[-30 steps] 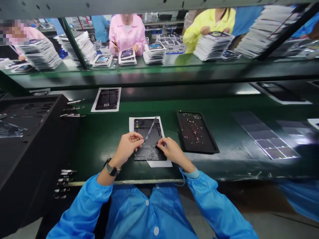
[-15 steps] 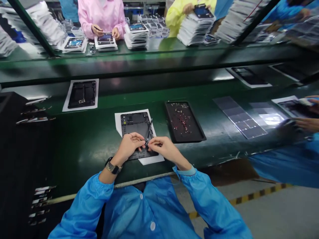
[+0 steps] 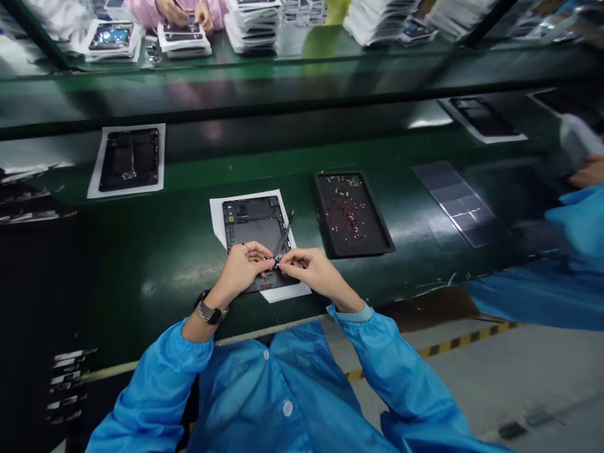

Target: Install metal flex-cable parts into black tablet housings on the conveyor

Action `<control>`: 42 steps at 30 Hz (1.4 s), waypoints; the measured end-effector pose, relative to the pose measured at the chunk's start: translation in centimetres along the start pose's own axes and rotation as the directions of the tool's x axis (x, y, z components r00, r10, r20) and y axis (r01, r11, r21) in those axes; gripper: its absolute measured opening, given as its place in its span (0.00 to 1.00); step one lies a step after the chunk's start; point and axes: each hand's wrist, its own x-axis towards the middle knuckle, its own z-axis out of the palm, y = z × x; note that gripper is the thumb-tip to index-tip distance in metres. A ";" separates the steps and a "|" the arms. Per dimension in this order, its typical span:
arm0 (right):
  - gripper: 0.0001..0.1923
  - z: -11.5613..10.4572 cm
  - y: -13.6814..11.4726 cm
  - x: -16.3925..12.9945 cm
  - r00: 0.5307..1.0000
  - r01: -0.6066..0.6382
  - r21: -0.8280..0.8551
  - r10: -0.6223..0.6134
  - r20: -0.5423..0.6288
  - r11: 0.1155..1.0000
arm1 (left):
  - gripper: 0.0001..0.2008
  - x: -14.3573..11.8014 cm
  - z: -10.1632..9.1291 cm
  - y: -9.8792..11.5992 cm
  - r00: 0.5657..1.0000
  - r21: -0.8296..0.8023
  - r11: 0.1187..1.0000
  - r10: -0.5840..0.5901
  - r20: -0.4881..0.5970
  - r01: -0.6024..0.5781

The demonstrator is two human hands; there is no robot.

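Observation:
A black tablet back frame (image 3: 252,229) lies on a white sheet (image 3: 218,217) on the green bench, right in front of me. My left hand (image 3: 243,267) rests on its lower edge, fingertips pinched at a small part. My right hand (image 3: 309,269) meets it from the right and holds thin tweezers (image 3: 285,238) that point up and away over the frame. Both hands touch at the frame's lower right corner. What sits between the fingertips is too small to make out.
A black tray (image 3: 352,214) with small red-wired parts lies right of the frame. Another frame on white paper (image 3: 128,160) sits at back left. A co-worker's blue sleeve (image 3: 576,223) is at right. Across the bench, other people's hands work among stacks of trays (image 3: 250,28).
The view has tilted down and shifted right. My two hands have come together at the frame's lower right corner; the tweezers stay in my right hand.

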 end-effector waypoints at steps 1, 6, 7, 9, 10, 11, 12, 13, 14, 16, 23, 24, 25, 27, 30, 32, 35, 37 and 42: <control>0.09 0.0 0.0 0.0 1.000 0.003 -0.008 -0.003 0.003 1.000 | 0.10 0.0 0.0 0.0 1.000 0.004 1.000 0.000 -0.004 0.000; 0.10 0.1 -0.2 0.0 1.000 0.004 -0.041 -0.004 0.013 0.999 | 0.09 -0.1 0.3 0.0 0.999 0.019 1.000 0.008 -0.034 -0.007; 0.10 0.1 -0.2 0.0 1.000 0.000 -0.050 0.000 0.010 0.999 | 0.09 -0.1 0.3 0.0 0.999 0.021 1.000 0.003 -0.042 -0.002; 0.09 0.1 -0.2 0.0 1.000 -0.008 -0.070 0.007 -0.002 0.998 | 0.09 -0.1 0.4 0.0 0.998 0.026 1.000 -0.008 -0.062 0.010; 0.09 0.1 -0.2 0.0 1.000 -0.008 -0.078 0.008 -0.004 0.997 | 0.09 -0.1 0.4 0.0 0.998 0.027 1.000 -0.013 -0.067 0.015; 0.09 0.0 -0.2 0.1 1.000 -0.006 -0.077 0.006 0.002 0.997 | 0.09 -0.1 0.4 0.1 0.998 0.028 0.999 -0.019 -0.063 0.021; 0.08 -0.1 -0.1 0.1 1.000 -0.002 -0.068 0.003 0.014 0.998 | 0.08 -0.1 0.4 0.1 0.998 0.028 0.999 -0.026 -0.052 0.027; 0.08 -0.1 -0.1 0.1 1.000 0.002 -0.052 0.000 0.031 0.999 | 0.09 -0.1 0.3 0.2 0.999 0.026 0.999 -0.034 -0.036 0.035; 0.07 -0.3 0.0 0.1 0.999 0.005 -0.035 -0.003 0.048 0.999 | 0.09 -0.1 0.3 0.2 0.999 0.023 0.999 -0.044 -0.016 0.044; 0.07 -0.5 0.2 0.1 0.998 0.010 -0.010 -0.009 0.069 1.000 | 0.09 0.0 0.2 0.3 0.998 0.015 0.998 -0.063 0.020 0.063; 0.05 -0.5 0.8 0.0 0.998 0.038 -0.019 -0.037 0.041 0.999 | 0.10 -0.1 0.3 0.2 0.994 -0.019 0.995 -0.095 0.061 0.096; 0.05 -0.4 0.9 -0.1 0.999 0.035 -0.021 -0.035 0.033 0.999 | 0.11 -0.1 0.3 0.1 0.993 -0.021 0.995 -0.098 0.058 0.099; 0.05 -0.4 0.9 -0.1 0.999 0.031 -0.023 -0.030 0.025 0.999 | 0.11 -0.2 0.4 0.1 0.993 -0.025 0.994 -0.101 0.053 0.103; 0.05 -0.3 0.9 -0.1 1.000 0.020 -0.020 -0.020 0.011 1.000 | 0.12 -0.3 0.4 0.2 0.994 -0.032 0.994 -0.106 0.038 0.108; 0.05 -0.1 1.0 -0.1 1.000 0.004 0.006 -0.004 0.012 1.000 | 0.13 -0.4 0.5 0.3 0.993 -0.033 0.992 -0.117 0.034 0.119; 0.05 -0.1 1.1 -0.1 1.000 -0.002 0.028 0.001 0.022 1.000 | 0.14 -0.4 0.6 0.3 0.991 -0.027 0.991 -0.126 0.037 0.127; 0.05 -0.1 1.3 -0.1 1.000 0.002 0.050 -0.003 0.027 0.999 | 0.14 -0.3 0.6 0.1 0.992 -0.020 0.992 -0.127 0.025 0.127; 0.05 -0.1 1.3 -0.1 1.000 0.009 0.066 -0.011 0.030 0.998 | 0.13 -0.2 0.6 0.0 0.993 -0.015 0.993 -0.118 0.019 0.118; 0.05 -0.1 0.9 -0.2 0.998 0.045 0.066 -0.048 0.045 0.997 | 0.11 -1.2 0.0 0.3 0.991 0.146 0.983 -0.123 0.057 0.113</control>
